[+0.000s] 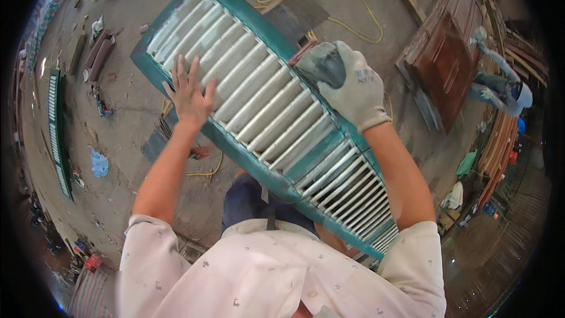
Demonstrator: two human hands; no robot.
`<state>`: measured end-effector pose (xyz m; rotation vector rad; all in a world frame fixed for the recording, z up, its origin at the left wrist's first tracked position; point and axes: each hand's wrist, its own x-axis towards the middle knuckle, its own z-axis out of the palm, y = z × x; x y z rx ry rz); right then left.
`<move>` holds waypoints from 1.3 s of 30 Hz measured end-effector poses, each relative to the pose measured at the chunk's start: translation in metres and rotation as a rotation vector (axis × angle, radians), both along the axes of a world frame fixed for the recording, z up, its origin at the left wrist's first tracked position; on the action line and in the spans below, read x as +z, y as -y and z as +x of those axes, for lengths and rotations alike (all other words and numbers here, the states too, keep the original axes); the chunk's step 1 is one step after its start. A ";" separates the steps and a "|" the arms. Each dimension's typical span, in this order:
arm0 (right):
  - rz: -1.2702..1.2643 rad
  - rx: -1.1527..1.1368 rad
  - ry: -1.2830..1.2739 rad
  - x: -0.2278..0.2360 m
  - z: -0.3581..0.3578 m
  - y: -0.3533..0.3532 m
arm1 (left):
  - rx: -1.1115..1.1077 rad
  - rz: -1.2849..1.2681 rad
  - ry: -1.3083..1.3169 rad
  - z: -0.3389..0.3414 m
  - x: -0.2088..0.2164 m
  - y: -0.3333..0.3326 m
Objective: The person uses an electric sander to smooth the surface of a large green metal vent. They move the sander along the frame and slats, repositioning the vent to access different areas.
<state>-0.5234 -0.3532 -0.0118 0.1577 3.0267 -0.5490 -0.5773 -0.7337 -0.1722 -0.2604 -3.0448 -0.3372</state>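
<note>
Your louvred shutter (271, 119) slants upper left to lower right; your left hand (192, 98) spreads over it, your gloved right hand (355, 85) grips a reddish pad (302, 54).

Passage open over wide slats (253, 91) between left hand (191, 99) and right hand (356, 85). Right hand, with reddish-brown pad (302, 54), blocks far side of green frame (242, 13). Torso (253, 271) bars near side; right forearm (397, 165) hems narrow slats (340, 178). Beyond frame: dark board (297, 13), yellow cord (355, 33).

Long green-framed louvred panel (272, 119) at centre, narrow green slatted panel (57, 135) at far left, brown panelled door (442, 70) at right.
</note>
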 end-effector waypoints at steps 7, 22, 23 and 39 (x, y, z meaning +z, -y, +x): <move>0.065 0.083 -0.042 -0.010 -0.144 0.086 | 0.058 0.090 0.053 0.006 0.005 -0.005; 0.091 0.124 0.009 0.002 -0.239 0.139 | 0.050 0.210 0.033 0.000 0.003 0.001; 0.074 0.148 0.008 0.002 -0.221 0.129 | 0.058 0.201 0.039 -0.001 0.003 0.000; 0.108 0.078 -0.128 0.000 -0.247 0.172 | 0.042 0.241 0.052 0.000 0.007 -0.001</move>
